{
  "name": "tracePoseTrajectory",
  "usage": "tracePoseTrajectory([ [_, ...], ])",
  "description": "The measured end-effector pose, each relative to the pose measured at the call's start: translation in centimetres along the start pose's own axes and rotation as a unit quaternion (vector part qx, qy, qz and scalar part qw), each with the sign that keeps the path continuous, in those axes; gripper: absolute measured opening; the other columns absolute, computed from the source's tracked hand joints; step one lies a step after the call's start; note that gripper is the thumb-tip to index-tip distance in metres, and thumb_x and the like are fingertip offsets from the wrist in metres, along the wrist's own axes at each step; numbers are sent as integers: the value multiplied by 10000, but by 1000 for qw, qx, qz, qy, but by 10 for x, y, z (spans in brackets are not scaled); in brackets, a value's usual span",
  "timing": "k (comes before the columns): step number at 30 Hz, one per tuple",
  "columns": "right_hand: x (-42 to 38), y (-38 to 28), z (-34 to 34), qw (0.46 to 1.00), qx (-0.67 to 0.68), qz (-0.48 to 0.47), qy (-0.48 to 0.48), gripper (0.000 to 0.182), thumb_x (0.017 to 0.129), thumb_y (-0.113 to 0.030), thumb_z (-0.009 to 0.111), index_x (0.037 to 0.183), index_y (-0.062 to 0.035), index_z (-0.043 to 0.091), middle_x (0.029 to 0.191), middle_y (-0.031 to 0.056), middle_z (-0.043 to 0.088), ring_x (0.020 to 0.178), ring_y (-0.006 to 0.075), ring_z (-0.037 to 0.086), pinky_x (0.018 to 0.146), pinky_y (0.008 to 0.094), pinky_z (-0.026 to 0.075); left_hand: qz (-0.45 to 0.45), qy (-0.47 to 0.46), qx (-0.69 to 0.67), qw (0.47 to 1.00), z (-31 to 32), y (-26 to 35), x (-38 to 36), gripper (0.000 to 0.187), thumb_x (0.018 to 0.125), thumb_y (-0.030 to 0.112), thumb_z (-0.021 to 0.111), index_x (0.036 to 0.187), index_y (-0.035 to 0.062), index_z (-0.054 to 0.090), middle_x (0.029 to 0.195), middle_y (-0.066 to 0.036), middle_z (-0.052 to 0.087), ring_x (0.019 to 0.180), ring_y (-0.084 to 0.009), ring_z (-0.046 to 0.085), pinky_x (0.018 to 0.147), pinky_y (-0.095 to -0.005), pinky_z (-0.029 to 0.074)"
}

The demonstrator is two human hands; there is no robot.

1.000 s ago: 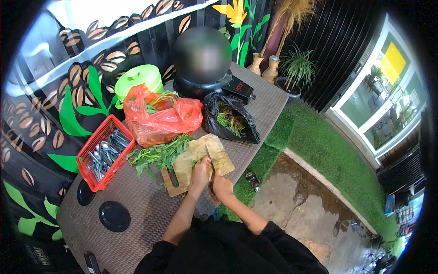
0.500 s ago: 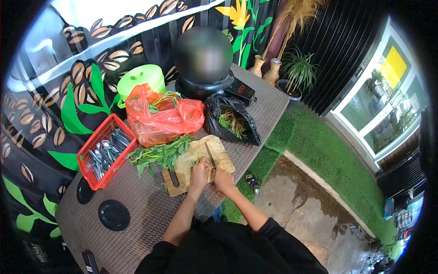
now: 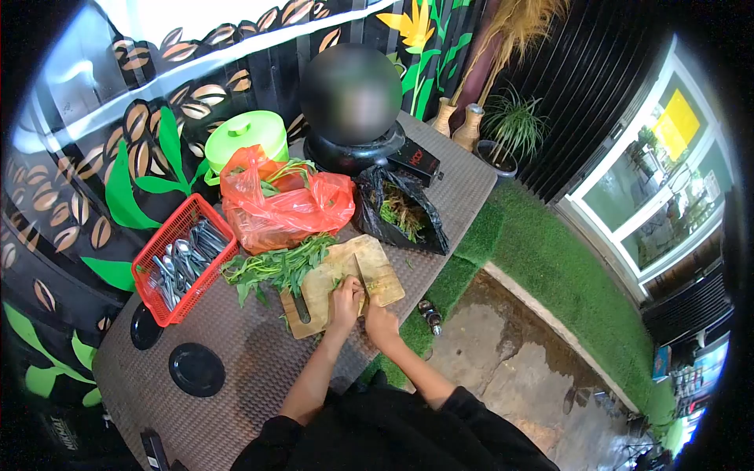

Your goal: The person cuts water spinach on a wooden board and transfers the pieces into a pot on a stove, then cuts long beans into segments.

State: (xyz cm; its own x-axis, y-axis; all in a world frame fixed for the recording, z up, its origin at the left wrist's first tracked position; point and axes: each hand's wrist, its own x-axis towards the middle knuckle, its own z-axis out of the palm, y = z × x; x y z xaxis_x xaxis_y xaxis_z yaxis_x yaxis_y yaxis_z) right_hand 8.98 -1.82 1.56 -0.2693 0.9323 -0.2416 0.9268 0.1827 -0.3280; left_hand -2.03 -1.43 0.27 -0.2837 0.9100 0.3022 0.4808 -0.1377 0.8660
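My right hand (image 3: 380, 320) is wrapped round the handle of a knife (image 3: 360, 272), whose blade points away from me over a wooden cutting board (image 3: 323, 275). Beside the blade, the closed fingers of my left hand (image 3: 345, 302) press down on the board; a bit of green stem shows at the fingertips, mostly hidden by them. A heap of leafy greens (image 3: 275, 268) lies on the table and over the board's left edge. Below it is the board's slotted handle end.
A red plastic bag (image 3: 287, 206) of greens, a black bag (image 3: 402, 212) with plant scraps and a red basket (image 3: 182, 259) of cutlery surround the board. Behind stands a lime-green lidded pot (image 3: 247, 139). Black saucers (image 3: 196, 369) lie to the left on the woven-pattern table (image 3: 259, 345).
My right hand has drawn slightly down and back toward me with the knife. My left hand stays almost in place on the board.
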Motion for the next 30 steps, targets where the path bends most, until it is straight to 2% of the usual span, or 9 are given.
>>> tracePoseTrajectory([
  [3, 21, 4, -5, 997, 0, -58, 47, 345, 880, -163, 405, 1176, 10, 363, 798, 233, 642, 758, 385, 648, 671, 471, 522, -9, -13, -10, 1000, 0, -3, 1, 151, 757, -42, 571, 880, 22, 510, 842, -141, 607, 792, -310, 610, 682, -395, 485],
  [7, 18, 9, -12, 996, 24, -77, 46, 291, 877, -162, 409, 1114, 8, 401, 764, 221, 643, 711, 387, 648, 616, 467, 527, 60, -32, 55, 996, -3, -10, -1, 155, 777, -9, 555, 918, 29, 503, 860, -170, 603, 802, -341, 600, 690, -422, 490],
  [10, 3, 2, -4, 996, 15, -50, 69, 252, 875, -162, 416, 1064, 4, 430, 780, 233, 639, 720, 389, 646, 612, 474, 524, 26, -42, 56, 997, -6, -5, 6, 224, 778, -12, 548, 985, 30, 474, 830, -170, 612, 784, -345, 606, 686, -418, 491],
  [12, -2, -10, 1, 998, 41, 26, 40, 236, 870, -147, 418, 1046, 8, 448, 814, 240, 637, 766, 397, 641, 658, 492, 514, -29, -72, 20, 997, -9, -1, 9, 345, 759, -109, 535, 1047, 40, 417, 793, -152, 628, 760, -319, 628, 660, -391, 486],
  [16, 17, -7, -5, 997, 38, -11, 60, 232, 866, -134, 417, 1053, 2, 429, 803, 242, 637, 764, 397, 643, 667, 491, 515, -41, -90, 12, 995, -8, -2, 11, 371, 751, -125, 537, 1048, 42, 390, 760, -158, 630, 743, -321, 631, 638, -395, 479],
  [18, 17, 2, -13, 995, 72, -44, 45, 235, 897, -210, 414, 1024, -11, 421, 798, 273, 625, 735, 425, 628, 649, 513, 503, -6, -56, 2, 998, -8, -2, 10, 337, 739, -92, 547, 1022, 40, 418, 752, -160, 621, 738, -335, 626, 633, -417, 470],
  [24, 1, -12, 6, 997, 66, 14, 47, 258, 911, -239, 405, 1036, -14, 426, 809, 275, 623, 755, 438, 620, 663, 536, 490, -21, -20, -7, 1000, -11, 1, 6, 286, 752, -114, 559, 946, 28, 404, 828, -180, 574, 772, -295, 635, 650, -384, 474],
  [27, 13, -12, -10, 997, 61, -6, 52, 207, 890, -165, 413, 1021, -6, 438, 773, 246, 632, 736, 397, 641, 677, 481, 516, -9, -38, 7, 999, -13, 1, 5, 265, 749, -108, 566, 926, 22, 417, 850, -184, 573, 790, -298, 635, 650, -385, 475],
  [30, 5, -3, -10, 997, 75, -26, 14, 246, 891, -191, 418, 1078, -31, 405, 843, 285, 620, 776, 428, 626, 665, 519, 500, 29, -45, 88, 995, -16, 1, 0, 259, 745, -101, 574, 919, 20, 424, 832, -181, 589, 796, -303, 636, 657, -382, 478],
])
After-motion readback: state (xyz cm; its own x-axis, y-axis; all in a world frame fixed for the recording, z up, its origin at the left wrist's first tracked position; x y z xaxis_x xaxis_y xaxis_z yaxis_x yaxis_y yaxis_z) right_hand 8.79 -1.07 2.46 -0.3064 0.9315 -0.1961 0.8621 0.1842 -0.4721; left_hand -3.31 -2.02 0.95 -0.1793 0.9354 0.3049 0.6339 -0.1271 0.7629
